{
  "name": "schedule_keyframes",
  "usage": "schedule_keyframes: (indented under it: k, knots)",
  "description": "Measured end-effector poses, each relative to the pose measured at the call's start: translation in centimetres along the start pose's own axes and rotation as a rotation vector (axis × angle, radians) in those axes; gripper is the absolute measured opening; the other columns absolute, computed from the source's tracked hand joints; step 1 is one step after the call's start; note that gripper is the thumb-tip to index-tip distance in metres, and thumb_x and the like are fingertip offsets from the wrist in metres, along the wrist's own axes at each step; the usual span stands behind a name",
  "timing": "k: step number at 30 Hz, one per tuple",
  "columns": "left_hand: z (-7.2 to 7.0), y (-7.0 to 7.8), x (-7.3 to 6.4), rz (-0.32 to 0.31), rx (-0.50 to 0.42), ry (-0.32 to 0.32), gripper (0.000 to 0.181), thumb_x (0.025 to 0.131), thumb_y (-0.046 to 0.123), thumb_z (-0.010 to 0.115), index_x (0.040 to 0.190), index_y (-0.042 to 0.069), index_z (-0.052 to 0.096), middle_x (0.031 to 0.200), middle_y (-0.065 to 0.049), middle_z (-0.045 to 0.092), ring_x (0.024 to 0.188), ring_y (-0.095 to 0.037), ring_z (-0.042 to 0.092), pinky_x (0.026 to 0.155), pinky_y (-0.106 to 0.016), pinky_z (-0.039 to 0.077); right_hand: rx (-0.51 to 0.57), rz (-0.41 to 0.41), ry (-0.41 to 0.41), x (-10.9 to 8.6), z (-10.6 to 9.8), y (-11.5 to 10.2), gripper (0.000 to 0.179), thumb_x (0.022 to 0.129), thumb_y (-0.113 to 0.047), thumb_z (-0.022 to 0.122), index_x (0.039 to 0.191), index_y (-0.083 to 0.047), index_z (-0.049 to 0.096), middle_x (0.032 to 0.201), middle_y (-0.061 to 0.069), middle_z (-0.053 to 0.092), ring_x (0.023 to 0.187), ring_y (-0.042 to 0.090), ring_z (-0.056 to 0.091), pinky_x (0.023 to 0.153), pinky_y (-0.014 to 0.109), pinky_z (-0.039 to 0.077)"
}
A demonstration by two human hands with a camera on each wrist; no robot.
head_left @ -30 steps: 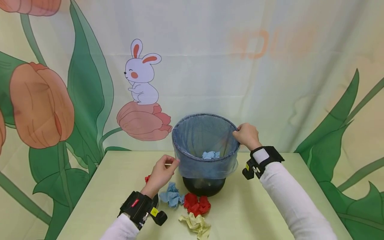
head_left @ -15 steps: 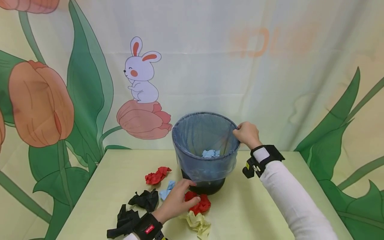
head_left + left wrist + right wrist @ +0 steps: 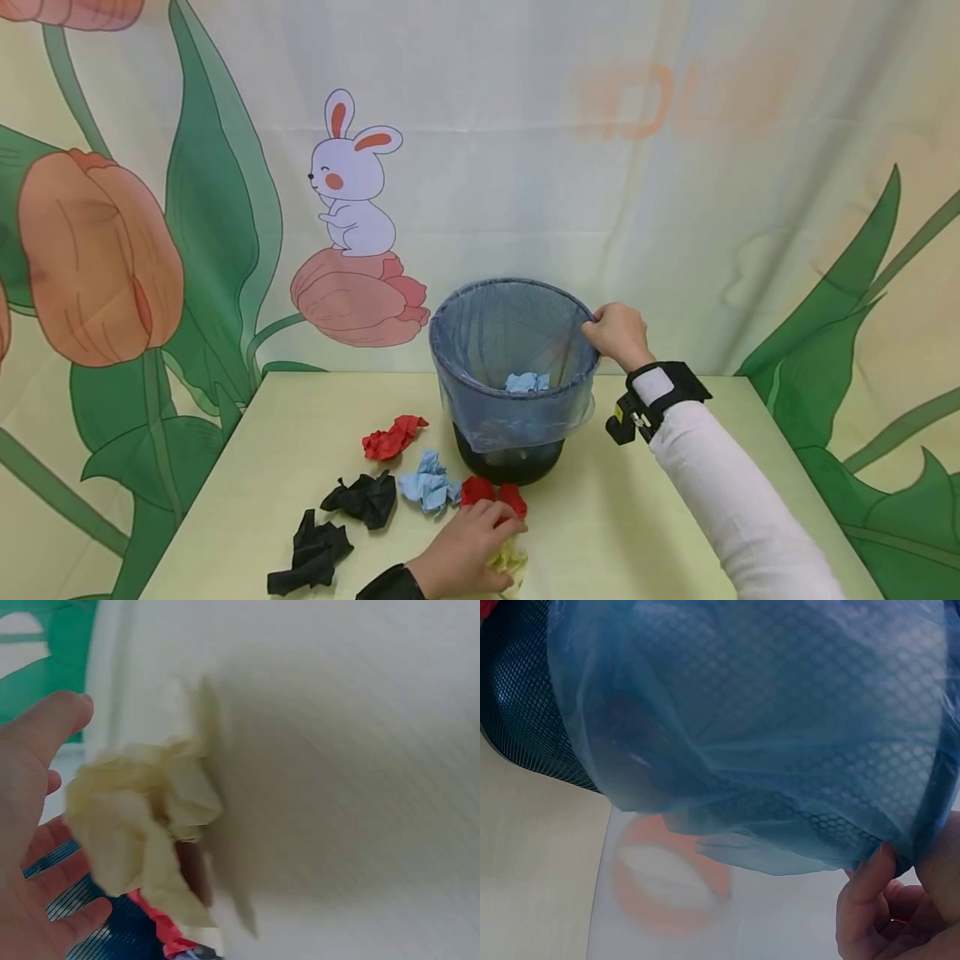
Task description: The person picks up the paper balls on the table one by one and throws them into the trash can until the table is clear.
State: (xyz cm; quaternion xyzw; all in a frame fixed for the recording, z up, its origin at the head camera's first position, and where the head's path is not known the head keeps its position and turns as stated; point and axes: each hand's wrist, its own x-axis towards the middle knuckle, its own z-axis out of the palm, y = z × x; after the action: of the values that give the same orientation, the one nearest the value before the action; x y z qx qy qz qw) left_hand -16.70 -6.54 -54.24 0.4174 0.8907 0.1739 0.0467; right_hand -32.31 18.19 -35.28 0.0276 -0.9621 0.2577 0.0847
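Note:
My left hand (image 3: pixel 471 546) is over the crumpled yellow paper (image 3: pixel 127 817) near the table's front, partly covering it in the head view. In the left wrist view, its thumb and spread fingers stand apart beside that paper. Just beyond the fingertips lies a crumpled red paper (image 3: pixel 477 490), partly hidden by the hand. With my right hand (image 3: pixel 618 335) I grip the right rim of a black mesh trash bin (image 3: pixel 510 467). A translucent blue bag (image 3: pixel 765 727) lines the bin and folds over its rim. Inside lies a crumpled light-blue paper (image 3: pixel 527 382).
Left of the bin, another light-blue paper (image 3: pixel 429 483), a second red paper (image 3: pixel 393 438) and two black crumpled papers (image 3: pixel 363 500) lie on the pale table (image 3: pixel 645 533). A printed curtain (image 3: pixel 495 167) hangs behind.
My left hand has moved from beside the bin's left rim down toward the front, over the red paper and onto the yellow one. The right hand keeps its grip on the rim.

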Motion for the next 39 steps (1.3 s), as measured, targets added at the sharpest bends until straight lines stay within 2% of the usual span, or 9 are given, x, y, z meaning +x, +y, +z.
schedule_keyframes:
  k: [4,7,13,19,27,34,39]
  knots:
    - [0.9,-0.1,0.1,0.017,0.038,-0.077,0.054,0.077,0.043,0.071,0.124,0.023,0.053,0.119,0.006,0.049,0.110,-0.014,0.044,0.088,-0.032,0.045,0.000,-0.008,0.005,-0.1,0.1,0.1,0.038,0.079,-0.008,0.050,0.048,-0.016,0.030,0.046,-0.005,0.021,0.040,0.008,0.019,0.044,0.021,0.013]
    - [1.3,-0.2,0.1,0.016,0.062,-0.100,0.055,0.076,0.043,0.072,0.124,0.023,0.053,0.118,0.007,0.050,0.110,-0.014,0.045,0.088,-0.032,0.046,0.002,-0.008,0.006,-0.1,0.2,0.1,0.038,0.079,-0.008,0.050,0.048,-0.016,0.031,0.045,-0.005,0.022,0.040,0.008,0.020,0.044,0.021,0.013]
    - [1.9,-0.4,0.1,0.028,0.140,-0.093,0.056,0.075,0.043,0.073,0.123,0.023,0.052,0.116,0.007,0.051,0.108,-0.014,0.045,0.087,-0.033,0.046,0.002,0.004,0.004,-0.1,0.3,0.2,0.037,0.079,-0.009,0.050,0.048,-0.015,0.032,0.045,-0.005,0.023,0.040,0.009,0.021,0.043,0.021,0.014]
    - [2.1,-0.3,0.4,0.009,0.152,-0.115,0.054,0.075,0.043,0.072,0.122,0.025,0.054,0.113,0.008,0.052,0.106,-0.014,0.044,0.088,-0.033,0.045,0.004,0.007,0.004,-0.2,0.2,0.3,0.036,0.079,-0.009,0.050,0.048,-0.015,0.032,0.045,-0.005,0.023,0.040,0.009,0.021,0.044,0.021,0.014]
    - [2.6,0.0,0.6,0.008,0.207,-0.097,0.047,0.075,0.043,0.072,0.116,0.027,0.057,0.105,0.009,0.054,0.097,-0.014,0.045,0.080,-0.031,0.043,0.007,0.010,0.006,-0.2,0.3,0.3,0.036,0.079,-0.008,0.050,0.048,-0.015,0.032,0.045,-0.005,0.024,0.041,0.009,0.022,0.043,0.021,0.015]
    - [3.0,0.2,0.7,-0.050,0.178,-0.134,0.046,0.074,0.043,0.073,0.115,0.030,0.057,0.105,0.010,0.054,0.097,-0.013,0.045,0.080,-0.034,0.046,0.016,0.006,0.012,-0.1,0.3,0.2,0.036,0.079,-0.009,0.049,0.049,-0.015,0.032,0.046,-0.005,0.023,0.040,0.009,0.020,0.044,0.021,0.013]
    - [3.5,0.2,0.6,-0.038,0.166,-0.133,0.042,0.074,0.040,0.074,0.111,0.031,0.056,0.104,0.009,0.053,0.092,-0.011,0.046,0.067,-0.026,0.047,0.012,0.000,0.017,-0.2,0.2,0.1,0.036,0.080,-0.008,0.050,0.049,-0.015,0.032,0.046,-0.004,0.023,0.040,0.009,0.020,0.043,0.021,0.013]
